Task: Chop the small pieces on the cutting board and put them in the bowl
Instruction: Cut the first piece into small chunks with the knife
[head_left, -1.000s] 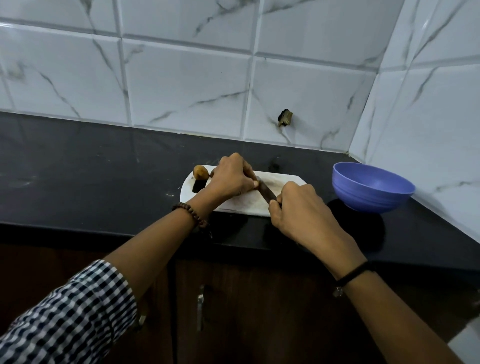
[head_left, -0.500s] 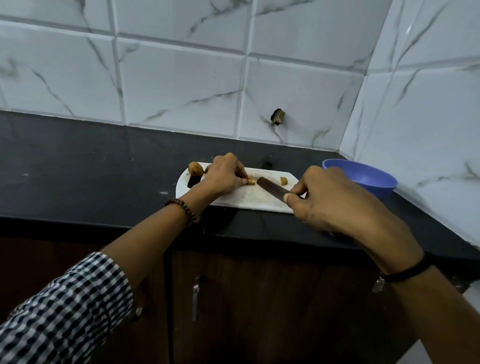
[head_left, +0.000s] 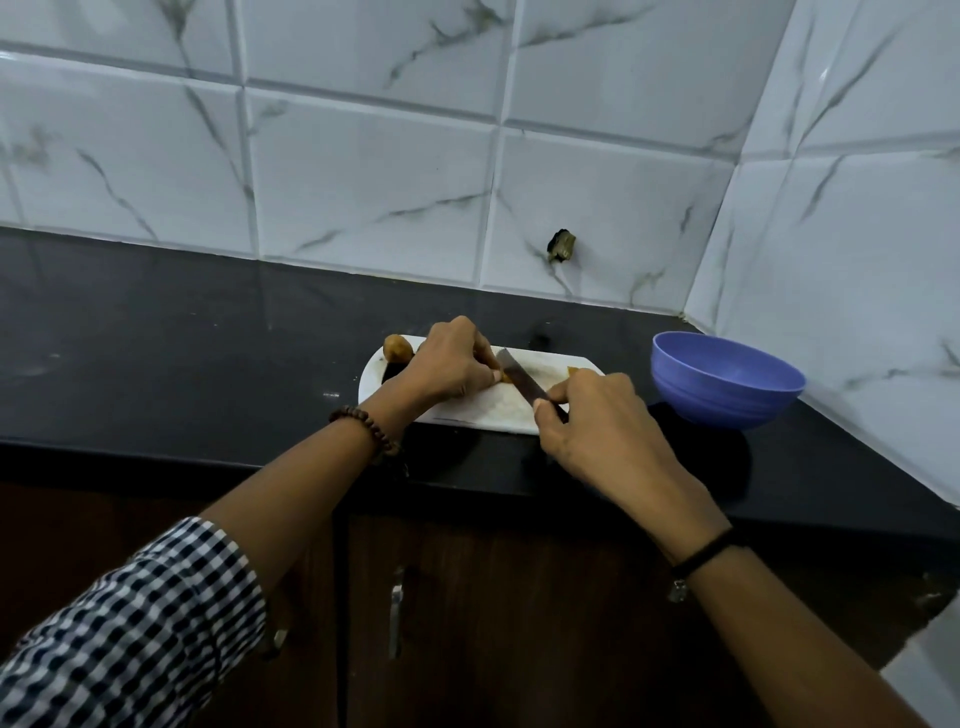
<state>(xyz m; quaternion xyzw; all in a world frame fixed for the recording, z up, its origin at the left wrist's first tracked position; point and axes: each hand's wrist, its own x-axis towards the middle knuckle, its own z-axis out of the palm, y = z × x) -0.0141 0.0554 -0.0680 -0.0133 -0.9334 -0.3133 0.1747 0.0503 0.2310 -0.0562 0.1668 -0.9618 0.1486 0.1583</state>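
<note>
On the white cutting board (head_left: 470, 410), about halfway along it, sits the small orange piece (head_left: 503, 376) I am working on. The curled fingertips of my left hand (head_left: 449, 366) pinch it from the left side. The knife (head_left: 522, 383) lies right against that piece on its right, with the blade slanting from the far middle of the board back toward me. Whether the edge has gone into the piece I cannot tell. My right hand (head_left: 597, 423) is wrapped around the knife's handle with the fingers curled tight, and the forefinger and thumb sit close to where the blade begins. The handle itself is hidden inside my grip. A second piece (head_left: 579, 370), also orange, lies near the board's far right edge, just beyond my right knuckles and apart from the blade. At the board's far left corner rests a round brown lump (head_left: 396, 347), partly hidden behind my left hand. The board lies near the front edge of the black counter (head_left: 208, 338). To its right, near but not touching, a blue bowl (head_left: 719, 402) stands upright close to the corner where the two tiled walls (head_left: 363, 182) meet. A bead bracelet (head_left: 363, 421) circles my left wrist above a checked sleeve (head_left: 130, 623), and a black band (head_left: 706, 551) circles my right wrist. Below the counter is a dark wooden cabinet door with a metal handle (head_left: 396, 618).
</note>
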